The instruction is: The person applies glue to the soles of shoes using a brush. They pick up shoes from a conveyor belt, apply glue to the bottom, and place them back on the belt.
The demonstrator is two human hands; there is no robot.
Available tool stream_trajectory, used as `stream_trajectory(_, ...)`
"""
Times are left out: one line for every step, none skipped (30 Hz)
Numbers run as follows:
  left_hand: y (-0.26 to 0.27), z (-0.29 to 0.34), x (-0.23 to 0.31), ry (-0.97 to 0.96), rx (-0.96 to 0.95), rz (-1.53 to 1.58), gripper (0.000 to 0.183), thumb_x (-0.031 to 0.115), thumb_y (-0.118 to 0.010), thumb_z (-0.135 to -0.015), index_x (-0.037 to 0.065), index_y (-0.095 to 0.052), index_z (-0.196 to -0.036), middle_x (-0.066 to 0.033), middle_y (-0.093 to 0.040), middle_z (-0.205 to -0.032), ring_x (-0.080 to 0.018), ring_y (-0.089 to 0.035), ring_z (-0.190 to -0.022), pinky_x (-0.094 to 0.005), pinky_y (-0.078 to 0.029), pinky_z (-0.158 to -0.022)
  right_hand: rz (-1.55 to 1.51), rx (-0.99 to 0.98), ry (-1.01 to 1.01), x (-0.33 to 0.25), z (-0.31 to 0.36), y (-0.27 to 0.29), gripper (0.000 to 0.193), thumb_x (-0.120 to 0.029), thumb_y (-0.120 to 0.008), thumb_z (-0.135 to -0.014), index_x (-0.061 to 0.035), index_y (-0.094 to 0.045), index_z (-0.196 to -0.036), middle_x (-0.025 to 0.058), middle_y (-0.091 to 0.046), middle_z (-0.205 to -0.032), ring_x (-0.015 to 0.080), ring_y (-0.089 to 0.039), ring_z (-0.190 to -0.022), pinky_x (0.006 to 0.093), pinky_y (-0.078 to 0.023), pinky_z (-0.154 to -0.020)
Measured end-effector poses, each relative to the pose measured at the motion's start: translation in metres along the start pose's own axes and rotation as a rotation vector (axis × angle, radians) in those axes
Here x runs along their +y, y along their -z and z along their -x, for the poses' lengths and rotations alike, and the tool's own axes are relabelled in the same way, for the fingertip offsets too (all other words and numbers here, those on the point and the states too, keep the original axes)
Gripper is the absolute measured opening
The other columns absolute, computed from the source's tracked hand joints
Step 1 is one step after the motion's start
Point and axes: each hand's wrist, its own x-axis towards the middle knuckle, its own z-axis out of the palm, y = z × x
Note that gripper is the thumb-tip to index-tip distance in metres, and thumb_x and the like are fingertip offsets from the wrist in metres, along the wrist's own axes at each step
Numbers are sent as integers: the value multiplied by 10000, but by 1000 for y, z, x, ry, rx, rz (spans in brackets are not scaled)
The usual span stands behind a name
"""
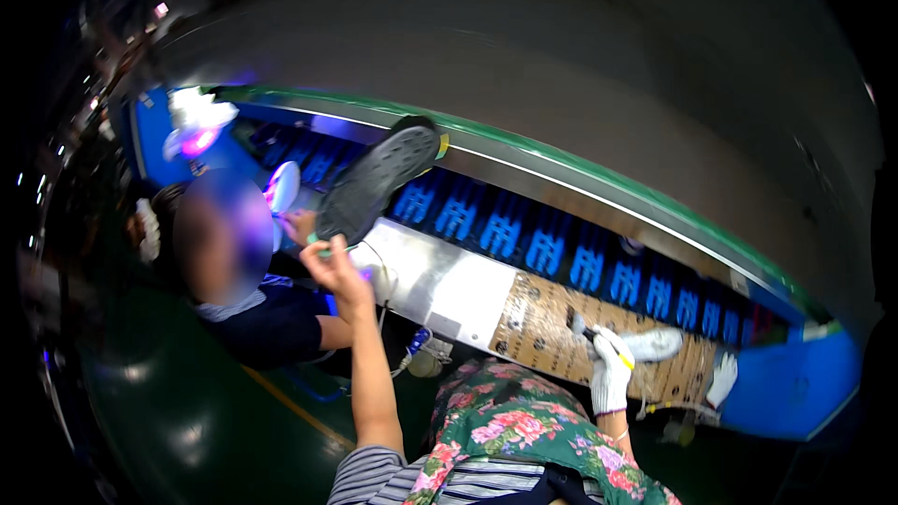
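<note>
Raised to the left, my bare left hand pinches the near end of a black shoe sole. The sole slants up and away, its patterned side with small hollows in view. In a white glove, my right hand is closed on a small tool with a dark handle and a grey head; its kind is unclear. Something yellow shows at that hand. Just beyond it, a pale grey, shoe-shaped piece lies on the brown perforated board.
A white glove lies at the board's right end, beside a blue panel. Blue slotted parts line the bench's far side, below a grey hood with a green edge. A co-worker sits close on my left, near a bright lamp.
</note>
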Motion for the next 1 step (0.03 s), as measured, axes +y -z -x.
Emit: stream_trajectory(8,0,-3,29,-6,210,215,-18,-639,-947,107,-472,-1003,-72,-540,-1153,-158,-578,-1059,-285,-524,-914,43,-39,-20,3,-4,17,263,19,-689,-884,51,-719,-1143,145,-734,-1080,209,-706,-908,302,-574,-792)
